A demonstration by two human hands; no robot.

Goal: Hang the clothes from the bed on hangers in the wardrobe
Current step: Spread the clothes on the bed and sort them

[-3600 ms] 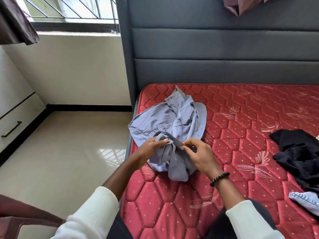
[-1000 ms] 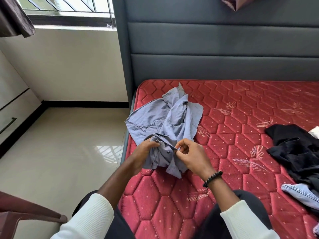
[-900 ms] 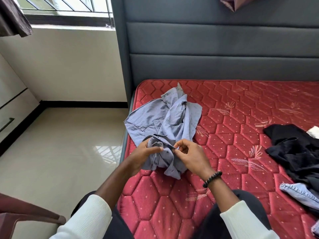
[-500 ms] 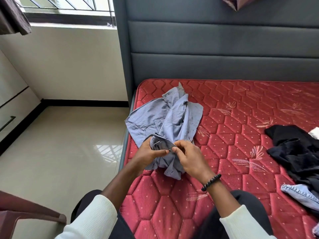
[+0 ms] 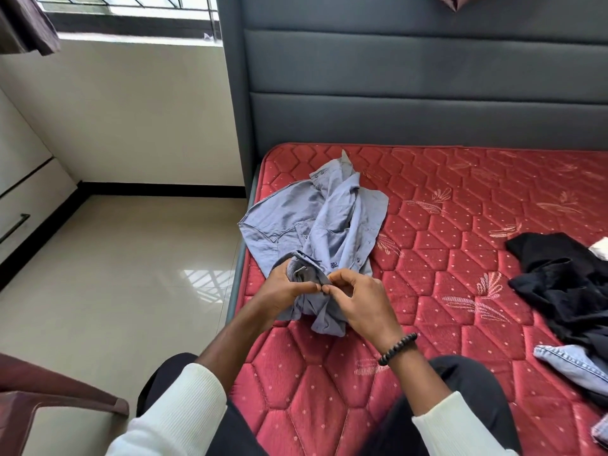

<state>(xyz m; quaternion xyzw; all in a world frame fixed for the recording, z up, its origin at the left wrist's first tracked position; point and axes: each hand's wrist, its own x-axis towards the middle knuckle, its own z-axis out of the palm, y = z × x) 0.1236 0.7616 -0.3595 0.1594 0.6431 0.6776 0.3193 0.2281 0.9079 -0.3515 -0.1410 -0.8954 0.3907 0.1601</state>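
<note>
A crumpled light-blue button shirt (image 5: 324,222) lies on the red quilted mattress (image 5: 444,258) near its left edge. My left hand (image 5: 283,287) grips the shirt's near bunched end from the left. My right hand (image 5: 358,297) pinches the same fold of fabric with thumb and fingers; the fingertips of both hands nearly touch. A black garment (image 5: 566,274) is heaped at the mattress's right side, with light-blue denim (image 5: 572,360) below it. No hanger or wardrobe interior shows.
A grey padded headboard (image 5: 411,77) rises behind the mattress. Cream tiled floor (image 5: 115,274) lies to the left, with a white drawer unit (image 5: 19,205) at the far left and a dark red chair (image 5: 39,403) at the bottom left.
Both hands have kept working the near end of the blue shirt, shifting their pinch along the fabric. The shirt stays in the same place on the mattress.
</note>
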